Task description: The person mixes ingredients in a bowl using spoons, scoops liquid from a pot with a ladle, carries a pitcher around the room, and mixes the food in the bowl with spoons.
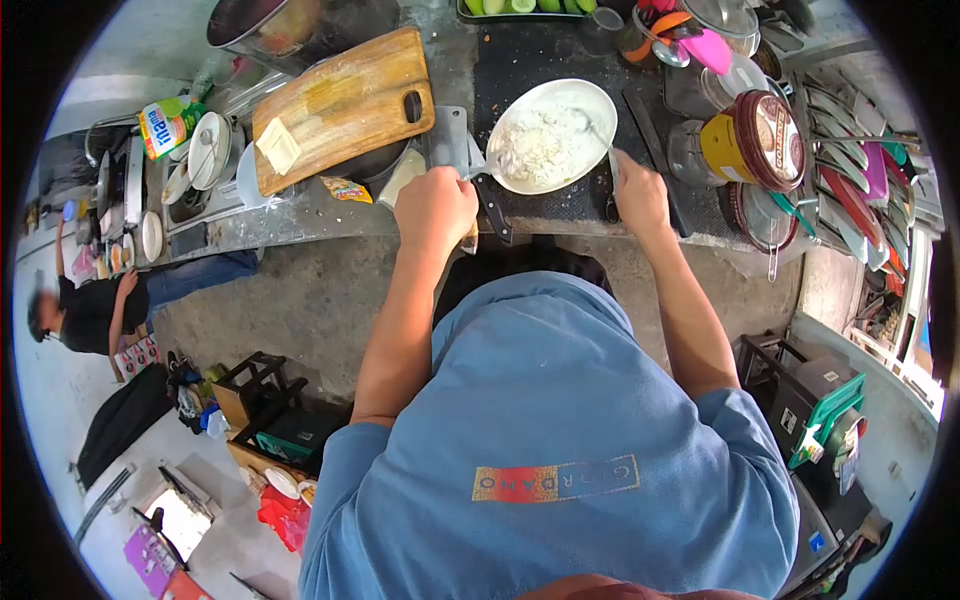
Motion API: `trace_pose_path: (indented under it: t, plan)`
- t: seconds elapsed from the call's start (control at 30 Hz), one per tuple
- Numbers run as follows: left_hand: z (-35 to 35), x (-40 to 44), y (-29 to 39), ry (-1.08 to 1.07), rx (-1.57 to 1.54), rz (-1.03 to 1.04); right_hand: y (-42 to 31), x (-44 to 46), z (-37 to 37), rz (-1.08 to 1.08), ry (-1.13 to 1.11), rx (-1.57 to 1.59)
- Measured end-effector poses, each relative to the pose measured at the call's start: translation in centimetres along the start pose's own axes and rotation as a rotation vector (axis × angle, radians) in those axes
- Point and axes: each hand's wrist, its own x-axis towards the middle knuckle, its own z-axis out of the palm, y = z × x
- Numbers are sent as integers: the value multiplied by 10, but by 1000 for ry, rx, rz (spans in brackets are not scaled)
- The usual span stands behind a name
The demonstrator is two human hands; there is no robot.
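An oval white plate of chopped white food sits on the counter in front of me. My left hand is closed at the plate's left, around the thin handle of a metal utensil whose tip lies in the food; its kind is not clear. On the plate's right, my right hand grips a spoon, its bowl resting in the food. Beside my left hand lies a cleaver with a grey blade and a black handle.
A wooden board bearing a pale yellow slab leans over a pot at left. To the right stand a brown-lidded jar and a rack of dishes. Sliced green pieces fill a tray behind. Another person is at far left.
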Motion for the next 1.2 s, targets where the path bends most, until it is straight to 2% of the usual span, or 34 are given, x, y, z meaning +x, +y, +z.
trace_pose_path:
  t: [0.03, 0.1, 0.13, 0.27, 0.33, 0.47, 0.6, 0.73, 0.9, 1.03, 1.1, 1.2]
  plan:
    - [0, 2, 1, 8, -2, 0, 0, -1, 0, -6, 6, 0]
    - [5, 4, 2, -108, 1, -23, -3, -7, -2, -89, 39, 233]
    - [8, 6, 5, -109, -1, -25, -4, -7, -7, -52, 21, 310]
    - [22, 8, 8, -62, -70, 1, -13, -12, -24, 8, -83, 326]
    - [31, 11, 6, -27, -82, 14, -14, -14, -27, -132, -34, 303]
    - [46, 13, 0, 36, -192, 19, -18, -17, -18, -214, -69, 146]
    - [50, 13, 1, 60, -209, 7, -28, -14, -13, -193, -175, -83]
    - [37, 10, 8, -57, -141, -116, -24, -7, -25, -222, -146, -94]
    - [51, 19, 11, -37, -254, -174, -38, -14, -43, -305, -202, -60]
    - [55, 20, 18, -71, -298, -197, -39, -13, -34, -312, -230, -88]
    - [53, 16, 22, -38, -314, -200, -38, -9, -32, -249, -246, -189]
    - [50, 12, 26, -38, -284, -229, -34, -8, -32, -282, -180, -139]
